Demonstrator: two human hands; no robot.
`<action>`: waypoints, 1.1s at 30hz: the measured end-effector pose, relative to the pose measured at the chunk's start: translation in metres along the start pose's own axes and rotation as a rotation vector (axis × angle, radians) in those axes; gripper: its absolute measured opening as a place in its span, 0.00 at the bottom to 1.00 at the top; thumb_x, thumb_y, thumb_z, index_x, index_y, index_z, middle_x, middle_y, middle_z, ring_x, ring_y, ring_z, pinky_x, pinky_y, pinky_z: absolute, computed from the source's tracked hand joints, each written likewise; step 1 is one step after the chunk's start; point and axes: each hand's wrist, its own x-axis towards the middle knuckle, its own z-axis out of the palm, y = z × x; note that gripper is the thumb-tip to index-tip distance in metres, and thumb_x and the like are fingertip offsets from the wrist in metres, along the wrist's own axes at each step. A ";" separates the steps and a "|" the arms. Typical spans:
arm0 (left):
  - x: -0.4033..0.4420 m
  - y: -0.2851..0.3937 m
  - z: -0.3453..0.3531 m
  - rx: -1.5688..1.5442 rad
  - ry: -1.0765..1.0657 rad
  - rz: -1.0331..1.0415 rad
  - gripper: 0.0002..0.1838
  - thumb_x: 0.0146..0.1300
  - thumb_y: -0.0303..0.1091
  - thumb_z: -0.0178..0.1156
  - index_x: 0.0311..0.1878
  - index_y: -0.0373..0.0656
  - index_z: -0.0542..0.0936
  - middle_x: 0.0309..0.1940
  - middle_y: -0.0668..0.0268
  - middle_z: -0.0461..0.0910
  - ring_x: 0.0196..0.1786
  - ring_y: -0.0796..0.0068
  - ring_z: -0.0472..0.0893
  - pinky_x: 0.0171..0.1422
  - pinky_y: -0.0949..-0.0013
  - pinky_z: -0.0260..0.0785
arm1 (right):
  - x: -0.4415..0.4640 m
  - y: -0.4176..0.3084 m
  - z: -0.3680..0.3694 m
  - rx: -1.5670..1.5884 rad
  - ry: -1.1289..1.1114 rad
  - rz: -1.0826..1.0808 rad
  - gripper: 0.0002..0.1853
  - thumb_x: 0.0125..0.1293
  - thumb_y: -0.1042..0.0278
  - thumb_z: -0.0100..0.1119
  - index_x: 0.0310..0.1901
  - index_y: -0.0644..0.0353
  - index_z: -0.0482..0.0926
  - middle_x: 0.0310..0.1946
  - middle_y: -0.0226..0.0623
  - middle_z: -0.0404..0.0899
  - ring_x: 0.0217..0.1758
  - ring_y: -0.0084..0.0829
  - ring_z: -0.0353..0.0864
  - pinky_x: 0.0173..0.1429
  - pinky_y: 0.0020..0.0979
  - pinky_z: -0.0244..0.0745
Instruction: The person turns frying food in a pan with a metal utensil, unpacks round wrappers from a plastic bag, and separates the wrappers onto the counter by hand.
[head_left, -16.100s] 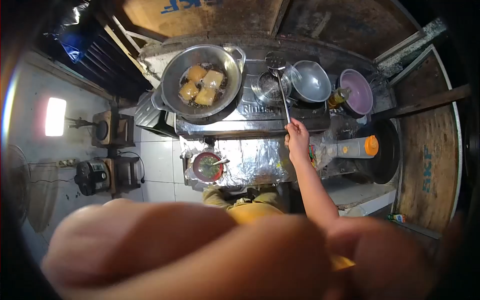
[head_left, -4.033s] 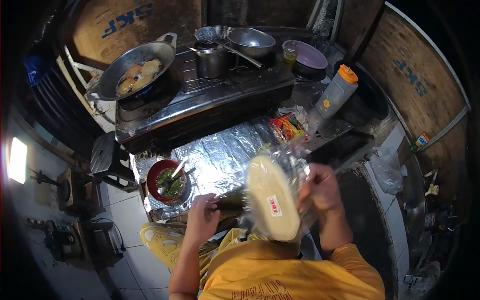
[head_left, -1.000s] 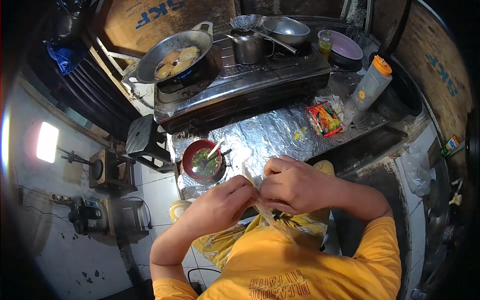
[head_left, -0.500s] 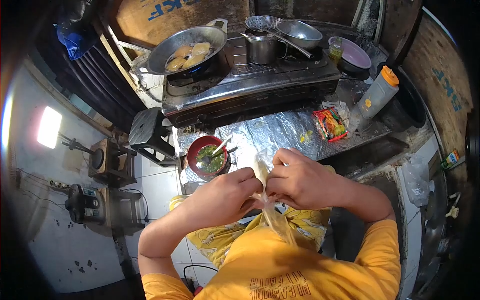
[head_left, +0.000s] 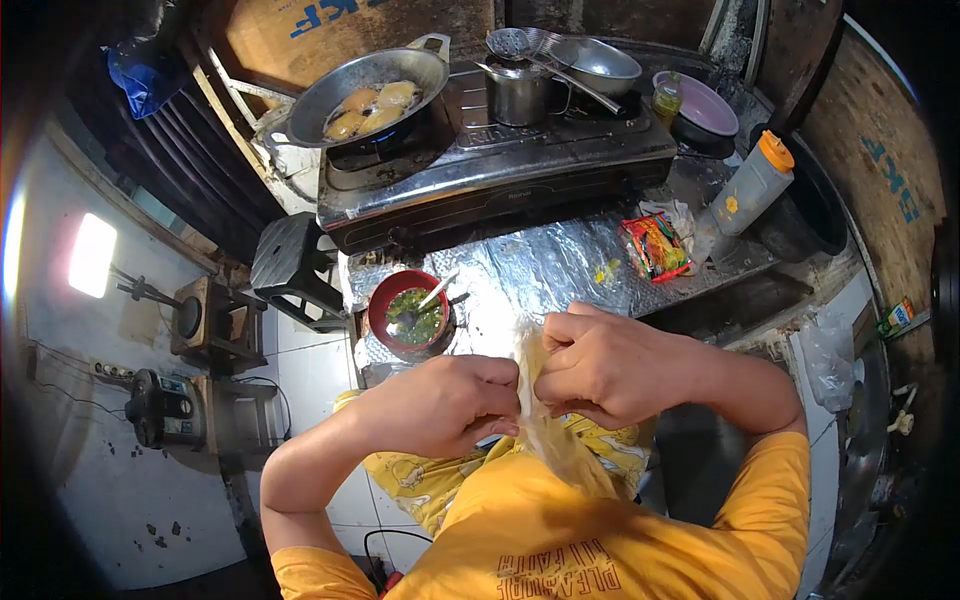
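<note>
Left hand [head_left: 448,402]: mine's pinching the clear wrapper [head_left: 562,452]
Right hand [head_left: 607,366]: same deal, pinching it too
Red bowl [head_left: 377,312]: near the surface's [head_left: 550,262] front-left corner

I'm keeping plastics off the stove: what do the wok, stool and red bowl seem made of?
Wok: grey metal, shiny, probably aluminium by its thick loop handles.
Stool: matte dark plastic, likely, by its moulded open sides.
Red bowl: plastic or enamel, by its smooth gloss.
</note>
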 end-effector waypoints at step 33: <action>-0.020 -0.029 -0.013 -0.019 -0.186 0.023 0.09 0.63 0.35 0.63 0.36 0.38 0.80 0.32 0.62 0.76 0.38 0.56 0.80 0.40 0.58 0.70 | -0.030 0.029 -0.012 0.201 -0.264 0.045 0.12 0.55 0.49 0.70 0.28 0.47 0.84 0.31 0.11 0.80 0.45 0.29 0.64 0.48 0.38 0.55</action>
